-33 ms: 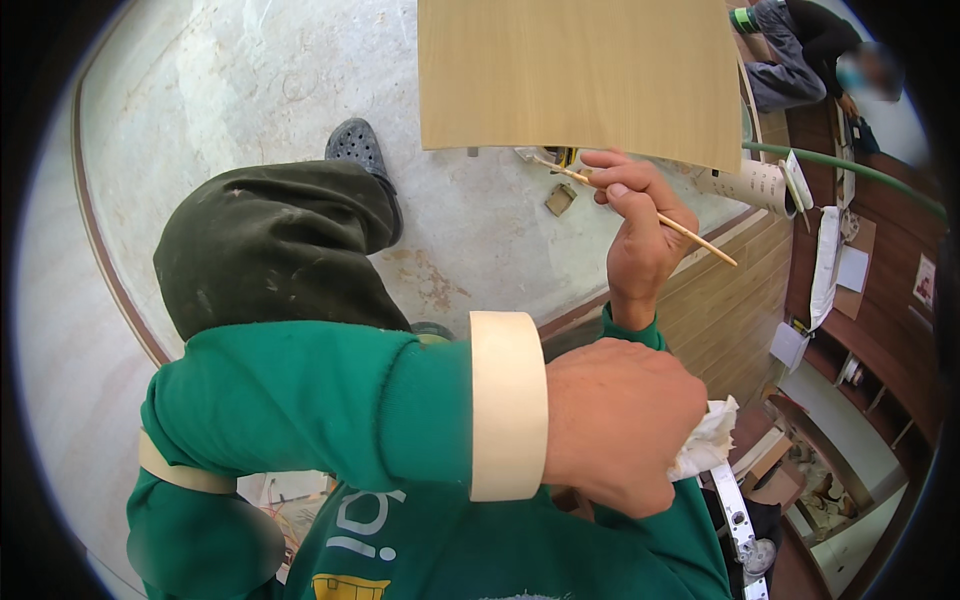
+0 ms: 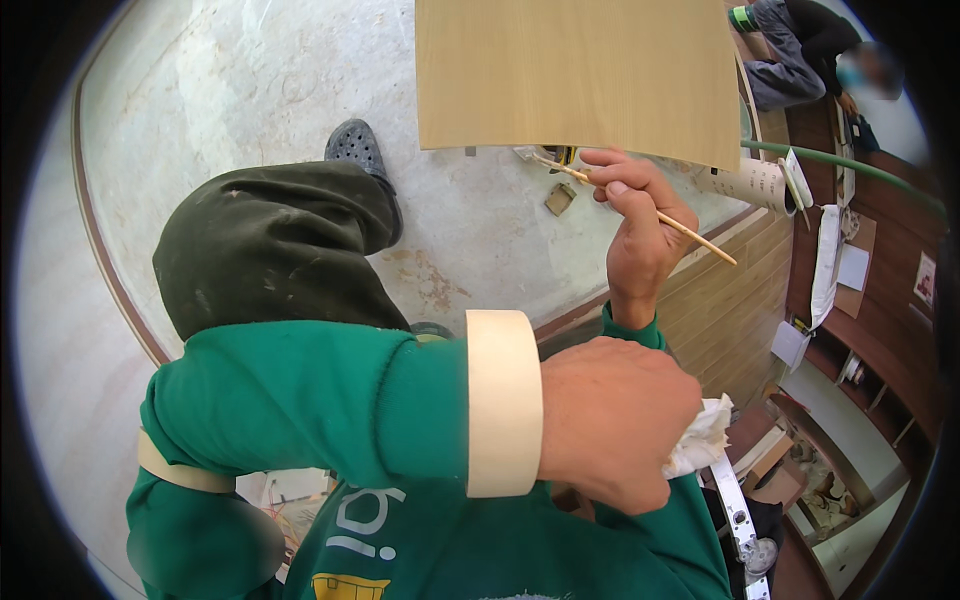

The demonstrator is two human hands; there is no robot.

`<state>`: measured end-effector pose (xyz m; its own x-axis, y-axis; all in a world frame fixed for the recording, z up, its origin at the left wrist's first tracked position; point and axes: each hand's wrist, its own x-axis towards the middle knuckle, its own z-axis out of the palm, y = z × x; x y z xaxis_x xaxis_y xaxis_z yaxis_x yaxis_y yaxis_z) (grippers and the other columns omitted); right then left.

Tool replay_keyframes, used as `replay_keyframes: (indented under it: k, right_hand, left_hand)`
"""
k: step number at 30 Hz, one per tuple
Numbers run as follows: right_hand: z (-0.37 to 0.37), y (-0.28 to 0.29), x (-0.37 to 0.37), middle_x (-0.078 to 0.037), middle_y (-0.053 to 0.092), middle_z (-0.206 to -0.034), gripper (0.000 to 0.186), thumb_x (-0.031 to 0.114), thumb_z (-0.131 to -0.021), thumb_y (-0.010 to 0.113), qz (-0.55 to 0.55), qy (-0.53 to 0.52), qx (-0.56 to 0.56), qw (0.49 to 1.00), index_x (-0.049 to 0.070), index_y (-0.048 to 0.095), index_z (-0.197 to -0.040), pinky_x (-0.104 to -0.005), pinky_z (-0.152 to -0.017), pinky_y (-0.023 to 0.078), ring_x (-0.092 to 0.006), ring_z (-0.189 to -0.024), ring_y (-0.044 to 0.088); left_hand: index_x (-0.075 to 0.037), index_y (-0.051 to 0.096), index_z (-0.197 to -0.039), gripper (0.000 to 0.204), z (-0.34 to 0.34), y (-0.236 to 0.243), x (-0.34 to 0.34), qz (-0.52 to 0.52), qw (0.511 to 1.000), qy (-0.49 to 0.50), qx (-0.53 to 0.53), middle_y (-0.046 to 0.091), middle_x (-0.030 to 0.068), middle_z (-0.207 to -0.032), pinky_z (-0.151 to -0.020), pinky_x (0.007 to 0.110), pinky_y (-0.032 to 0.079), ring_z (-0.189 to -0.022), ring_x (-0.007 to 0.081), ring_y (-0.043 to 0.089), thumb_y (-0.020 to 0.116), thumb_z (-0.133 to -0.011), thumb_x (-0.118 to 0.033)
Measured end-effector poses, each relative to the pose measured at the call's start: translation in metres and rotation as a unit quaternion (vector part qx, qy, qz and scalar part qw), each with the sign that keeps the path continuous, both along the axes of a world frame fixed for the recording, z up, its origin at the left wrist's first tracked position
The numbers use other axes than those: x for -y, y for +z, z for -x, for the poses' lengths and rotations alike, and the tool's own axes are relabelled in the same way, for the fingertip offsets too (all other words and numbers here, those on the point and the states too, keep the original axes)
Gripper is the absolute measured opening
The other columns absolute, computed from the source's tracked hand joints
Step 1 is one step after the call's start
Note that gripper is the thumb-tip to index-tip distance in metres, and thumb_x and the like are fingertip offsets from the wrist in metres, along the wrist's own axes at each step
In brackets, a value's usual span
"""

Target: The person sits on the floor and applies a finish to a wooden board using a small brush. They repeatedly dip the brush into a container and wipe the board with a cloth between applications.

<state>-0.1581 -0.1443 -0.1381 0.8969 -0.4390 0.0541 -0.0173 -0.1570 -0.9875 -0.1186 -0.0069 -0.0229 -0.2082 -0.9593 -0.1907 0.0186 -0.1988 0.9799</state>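
I see the right hand (image 2: 640, 235) up at the far side, and its grip is pinching a thin wooden stick (image 2: 640, 205) between the thumb and the first fingers. The stick slants, with one end up under the low edge of a pale wooden panel (image 2: 578, 75) and the other end poking out to the right. The tip at the panel looks like it touches the edge, or is just beside it (I cannot tell which, and I cannot see if it has a brush on it).

The left hand (image 2: 615, 420) is near me, low in the picture, and its grip is pressed together around a crumpled white cloth (image 2: 700, 440). A roll of pale tape (image 2: 503, 400) sits on that wrist like a bracelet.

I think the work is on the low edge of the panel, and it looks like it is in the middle. The panel face looks clean and smooth, but I see no mark to show which bit is done.

A bent knee in dark trousers (image 2: 270, 250) and a grey shoe (image 2: 355, 145) rest on the pale floor (image 2: 220, 90). Another person (image 2: 800, 45) sits far off at the right.
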Motion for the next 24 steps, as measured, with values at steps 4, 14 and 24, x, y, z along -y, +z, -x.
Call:
replay_keyframes:
  k: [4,14,24]
  right_hand:
    - [-0.005,-0.005,0.003,-0.011,0.074,-0.090,0.016,0.002,-0.082,0.059,-0.004,-0.006,0.018,1.000,-0.004,0.073,-0.086,-0.0275,-0.073,0.048,-0.0112,-0.073,0.057]
    - [-0.008,-0.007,0.000,-0.011,0.073,-0.089,0.015,0.000,-0.082,0.059,0.016,0.013,0.033,0.999,-0.004,0.073,-0.087,-0.0265,-0.068,0.046,-0.0121,-0.074,0.058]
    - [-0.010,-0.006,-0.006,-0.010,0.072,-0.088,0.015,0.000,-0.083,0.059,0.015,0.005,0.019,1.000,-0.004,0.073,-0.086,-0.0270,-0.069,0.047,-0.0129,-0.075,0.059]
  left_hand:
    - [0.005,0.067,-0.072,0.041,0.005,-0.008,0.001,-0.016,1.000,0.000,0.024,0.065,0.0228,-0.066,-0.067,0.048,0.054,-0.067,0.0427,0.066,0.075,-0.076,-0.036]
    - [0.005,0.067,-0.073,0.043,0.014,-0.016,0.000,-0.024,0.999,-0.031,0.032,0.065,0.0235,-0.068,-0.067,0.049,0.053,-0.069,0.0434,0.065,0.077,-0.076,-0.036]
    - [0.006,0.066,-0.071,0.043,0.011,-0.012,-0.002,-0.015,0.999,-0.033,0.032,0.063,0.0234,-0.064,-0.065,0.049,0.053,-0.064,0.0431,0.064,0.077,-0.076,-0.034]
